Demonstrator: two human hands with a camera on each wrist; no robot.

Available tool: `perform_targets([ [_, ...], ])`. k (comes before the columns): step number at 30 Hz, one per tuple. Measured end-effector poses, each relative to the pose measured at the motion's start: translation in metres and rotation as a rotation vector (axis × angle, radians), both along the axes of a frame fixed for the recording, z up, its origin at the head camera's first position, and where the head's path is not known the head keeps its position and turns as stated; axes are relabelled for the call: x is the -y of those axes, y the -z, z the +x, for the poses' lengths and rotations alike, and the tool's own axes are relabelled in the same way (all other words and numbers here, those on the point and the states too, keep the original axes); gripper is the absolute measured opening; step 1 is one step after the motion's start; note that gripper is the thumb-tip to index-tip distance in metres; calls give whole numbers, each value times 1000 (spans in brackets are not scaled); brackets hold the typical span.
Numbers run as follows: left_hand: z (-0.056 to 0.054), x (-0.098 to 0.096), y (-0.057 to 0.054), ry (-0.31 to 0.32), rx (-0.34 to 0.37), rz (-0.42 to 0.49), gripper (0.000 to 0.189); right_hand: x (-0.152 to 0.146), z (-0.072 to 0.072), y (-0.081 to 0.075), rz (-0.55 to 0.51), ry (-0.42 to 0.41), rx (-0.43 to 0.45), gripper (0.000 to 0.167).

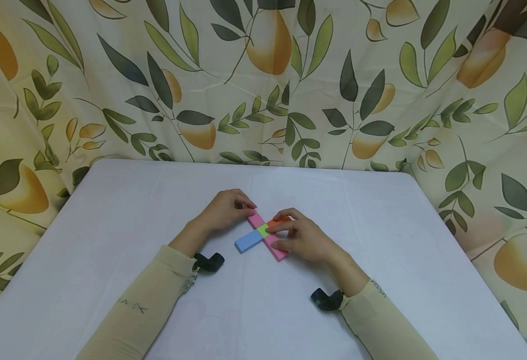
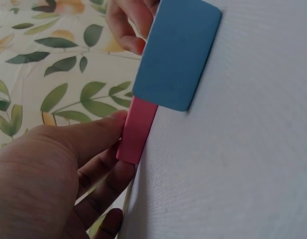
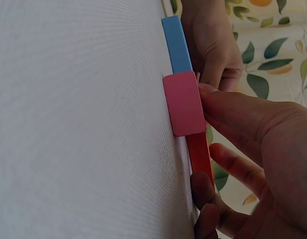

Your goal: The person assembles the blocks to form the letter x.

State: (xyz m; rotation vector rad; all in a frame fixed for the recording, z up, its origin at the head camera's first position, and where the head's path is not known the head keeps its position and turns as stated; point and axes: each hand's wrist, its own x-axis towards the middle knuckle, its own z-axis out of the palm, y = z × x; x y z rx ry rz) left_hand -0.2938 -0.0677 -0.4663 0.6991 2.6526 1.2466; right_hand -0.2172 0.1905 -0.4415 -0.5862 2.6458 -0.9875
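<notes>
Flat coloured blocks lie on the table in a cross. A small green block is the centre, with a blue block, an orange block, a far pink block and a near pink block around it. My left hand pinches the outer end of the far pink block between thumb and fingers. My right hand reaches over the right side, its thumb at the near pink block and its curled fingers at the orange and green blocks. In the right wrist view, the green block is hidden.
A white cloth covers the table. A fruit-and-leaf patterned curtain hangs behind its far edge. A black wrist camera sits by the left cuff, another black camera by the right.
</notes>
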Motion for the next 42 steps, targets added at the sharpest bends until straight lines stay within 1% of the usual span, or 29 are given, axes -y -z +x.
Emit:
perform_targets([
  [7, 0, 0, -1, 3, -4, -1, 16, 0, -1, 0, -3, 1, 2, 33],
  [16, -3, 1, -1, 8, -26, 2, 15, 0, -2, -2, 4, -7, -13, 33],
  [28, -1, 0, 0, 23, -8, 19, 15, -2, -1, 2, -3, 3, 0, 32],
  [38, -2, 2, 3, 12, -1, 8, 15, 1, -1, 2, -5, -4, -5, 33],
  [42, -2, 1, 2, 17, -15, 8, 15, 1, -1, 1, -5, 1, 0, 32],
])
